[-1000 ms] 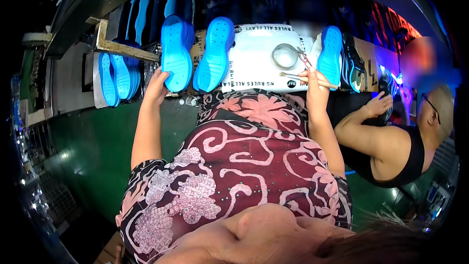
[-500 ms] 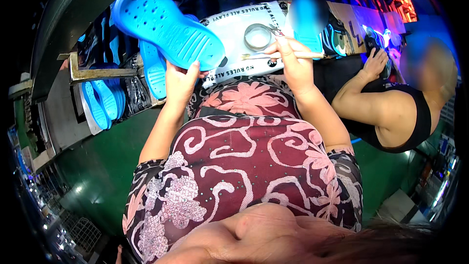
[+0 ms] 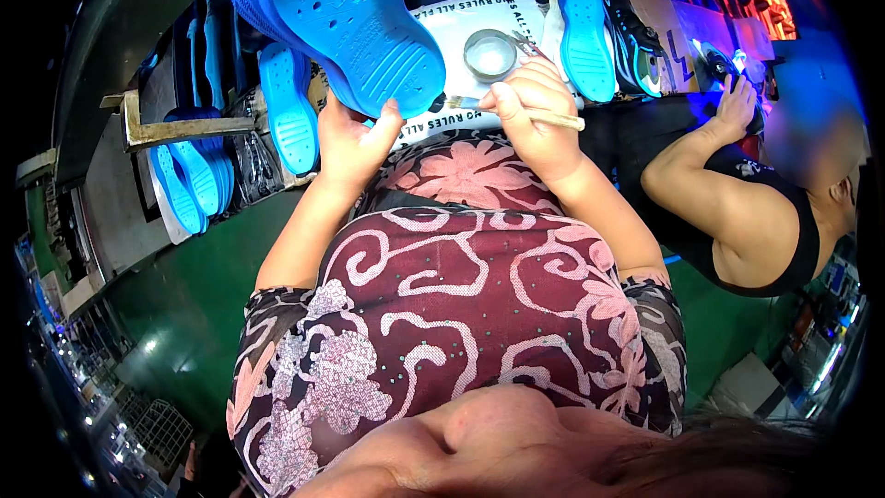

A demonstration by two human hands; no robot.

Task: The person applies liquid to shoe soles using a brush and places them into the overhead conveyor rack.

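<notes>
My left hand [image 3: 355, 143] grips a bright blue shoe sole [image 3: 355, 9] by its heel end, thumb on top and fingers underneath. Small holes dot its wide part, ridges cross the heel, and its left side looks thick or layered. Closed around a brush [image 3: 558, 119] with a pale handle is my right hand [image 3: 542, 111]. The bristles point left, by a black spot at the heel's edge; whether they touch cannot be made out. Beyond my right hand, a small round glass pot [image 3: 490, 56] with clear or whitish contents stands on a white printed sheet [image 3: 442, 32].
One blue sole [image 3: 288, 109] lies left of my left hand, another [image 3: 586, 41] right of the pot beside a black shoe [image 3: 634, 37]. Several blue soles [image 3: 198, 180] sit lower left, near a wooden bracket [image 3: 189, 132]. A co-worker [image 3: 737, 194] works close on my right.
The held sole has risen and tilted, its heel shifting right. My right hand has come down and left from the pot, bringing the brush beside the heel.
</notes>
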